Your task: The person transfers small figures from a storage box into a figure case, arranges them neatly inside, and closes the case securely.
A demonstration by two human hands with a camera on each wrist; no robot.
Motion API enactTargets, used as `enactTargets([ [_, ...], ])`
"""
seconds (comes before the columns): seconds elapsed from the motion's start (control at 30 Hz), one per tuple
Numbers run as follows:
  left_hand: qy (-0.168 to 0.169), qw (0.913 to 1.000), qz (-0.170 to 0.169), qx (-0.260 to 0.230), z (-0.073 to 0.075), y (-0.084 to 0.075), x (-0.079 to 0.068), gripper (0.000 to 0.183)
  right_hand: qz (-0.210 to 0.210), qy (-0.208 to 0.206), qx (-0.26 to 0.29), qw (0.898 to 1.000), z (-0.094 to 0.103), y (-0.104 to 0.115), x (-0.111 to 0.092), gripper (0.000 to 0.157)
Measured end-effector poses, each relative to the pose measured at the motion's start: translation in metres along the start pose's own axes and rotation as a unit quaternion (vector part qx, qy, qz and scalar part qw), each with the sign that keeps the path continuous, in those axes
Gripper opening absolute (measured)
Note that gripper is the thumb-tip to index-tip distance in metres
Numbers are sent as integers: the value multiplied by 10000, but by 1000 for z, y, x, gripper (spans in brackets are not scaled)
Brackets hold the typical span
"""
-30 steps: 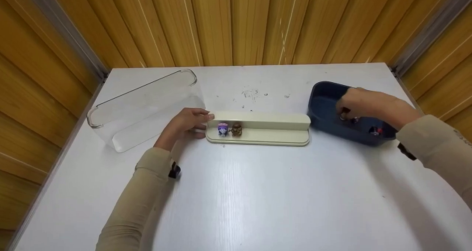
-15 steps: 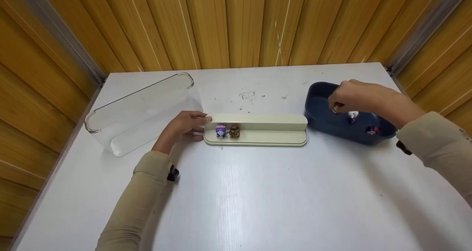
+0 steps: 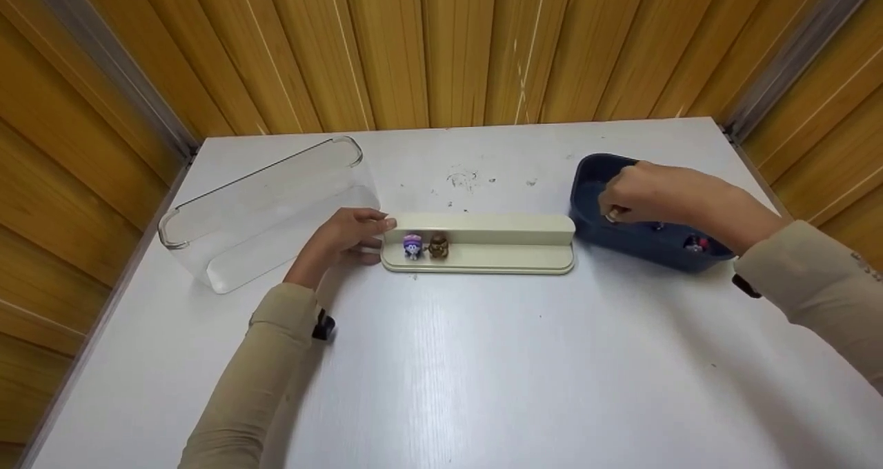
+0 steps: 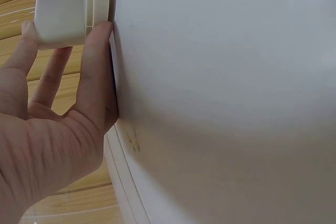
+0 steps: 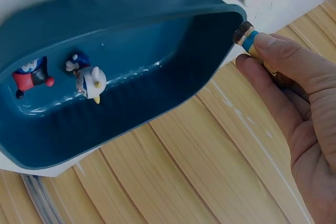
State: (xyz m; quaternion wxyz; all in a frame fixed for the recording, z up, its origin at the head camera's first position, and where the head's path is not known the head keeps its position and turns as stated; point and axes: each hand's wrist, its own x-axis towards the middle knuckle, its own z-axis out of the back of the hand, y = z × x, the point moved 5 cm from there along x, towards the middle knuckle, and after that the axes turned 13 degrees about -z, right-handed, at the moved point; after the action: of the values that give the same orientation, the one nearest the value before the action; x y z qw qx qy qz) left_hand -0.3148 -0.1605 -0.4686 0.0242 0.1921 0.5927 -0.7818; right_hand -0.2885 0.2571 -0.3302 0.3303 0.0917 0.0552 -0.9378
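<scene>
My right hand (image 3: 638, 193) is over the left part of a navy plastic bin (image 3: 621, 243). Between thumb and fingertips it pinches a small toy figurine (image 5: 252, 39), with dark brown, blue and yellow parts, by the bin's rim in the right wrist view. A white figurine (image 5: 93, 81) and a red-and-black one (image 5: 32, 74) lie in the bin. My left hand (image 3: 345, 231) holds the left end of a cream stepped base (image 3: 510, 254), thumb on top and fingers at its side. On its lower step, a purple figurine (image 3: 412, 246) and a brown figurine (image 3: 439, 247) stand side by side.
A clear plastic cover (image 3: 269, 214) with an open top stands on the white table (image 3: 448, 358) at the left. Behind the table rises a yellow wood-slat wall (image 3: 455, 48). The bin stands close to the base's right end.
My right hand has lifted the small figurine from the bin floor and moved left toward the bin's left rim. The left hand keeps its place on the base; the whole view shifted slightly.
</scene>
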Motion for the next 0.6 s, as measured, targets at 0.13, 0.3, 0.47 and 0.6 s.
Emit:
enactTargets([
  [0.13, 40, 10000, -54, 16, 0, 0, -1, 59, 192, -268, -136, 9994, -3, 3, -1, 16],
  [0.3, 107, 9998, -127, 74, 0, -1, 0, 64, 189, -353, -211, 9990, -4, 6, -4, 15],
  [0.47, 27, 10000, -54, 39, 1, 0, 1, 64, 176, -316, -161, 9992, -4, 7, -3, 14],
  [0.6, 1, 10000, -34, 19, 1, 1, 1, 61, 145, -213, -87, 9996, -7, 9, -2, 15],
])
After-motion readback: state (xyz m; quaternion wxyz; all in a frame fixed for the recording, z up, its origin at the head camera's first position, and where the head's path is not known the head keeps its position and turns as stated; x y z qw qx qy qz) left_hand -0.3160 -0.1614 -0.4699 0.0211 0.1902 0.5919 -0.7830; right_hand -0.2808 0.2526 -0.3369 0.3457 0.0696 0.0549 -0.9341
